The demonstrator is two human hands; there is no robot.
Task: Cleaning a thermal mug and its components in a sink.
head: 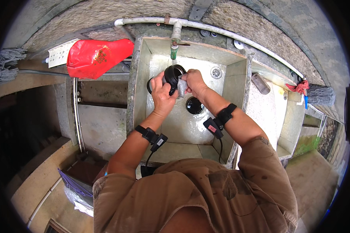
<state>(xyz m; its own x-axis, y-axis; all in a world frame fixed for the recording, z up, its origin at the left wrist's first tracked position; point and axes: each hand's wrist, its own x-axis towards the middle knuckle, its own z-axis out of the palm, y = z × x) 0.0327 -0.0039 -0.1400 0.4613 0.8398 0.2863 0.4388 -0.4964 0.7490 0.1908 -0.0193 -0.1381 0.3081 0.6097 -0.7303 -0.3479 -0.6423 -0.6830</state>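
Note:
My left hand (163, 94) grips a black cylindrical container (172, 76) over the sink, its round mouth tilted up and to the right. A grey mesh scrubbing cloth (182, 87) is pinched in my right hand (194, 83), pressed against the container's rim. Left of my left hand a black curved edge (149, 86) shows; whether it belongs to the container is hidden by the fingers. A round black lid-like disc (194, 105) lies wet on the floor of the tiled sink (178, 125), just below my right hand. Above the container hangs a tap with a green spout (173, 54).
A metal drain (216, 72) sits in the sink's upper right. The neighbouring basin holds a brownish block (260, 83). A red plastic bag (97, 59) hangs at left. A white pipe (218, 28) runs along the wall; grey mop heads (321, 94) stand at far right and left.

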